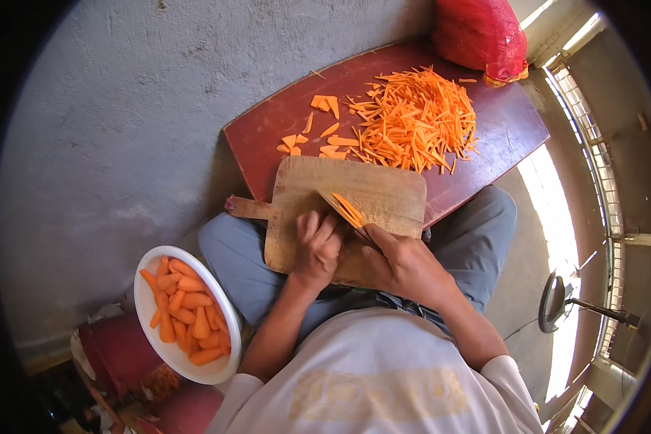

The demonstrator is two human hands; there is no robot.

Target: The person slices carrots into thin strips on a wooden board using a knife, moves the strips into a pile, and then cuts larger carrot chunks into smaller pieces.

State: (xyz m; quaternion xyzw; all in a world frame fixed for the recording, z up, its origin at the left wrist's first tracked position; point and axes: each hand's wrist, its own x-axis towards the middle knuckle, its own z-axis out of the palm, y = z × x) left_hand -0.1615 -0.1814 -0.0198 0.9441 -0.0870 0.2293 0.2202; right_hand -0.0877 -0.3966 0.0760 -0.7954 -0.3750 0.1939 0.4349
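A wooden cutting board (390, 184) with a stub handle rests across my lap, against the edge of the red table. My right hand (409, 266) is wrapped round a knife (328, 197), whose blade points up and left over the board. Several thin carrot sticks (349, 211) lie along the blade. Left of the knife, my left hand (317, 249) is on the board with its fingers curled in; whatever they hold is hidden. Beyond the board, a heap of carrot sticks (416, 119) lies on the table, with flat carrot slices (325, 105) to its left.
A white basin (146, 318) of peeled whole carrots (192, 307) stands by my left knee. On the red table (260, 123), a red sack (477, 36) sits at the far right corner. A grey wall (116, 123) borders the left side. A dark red bucket (116, 347) is behind the basin.
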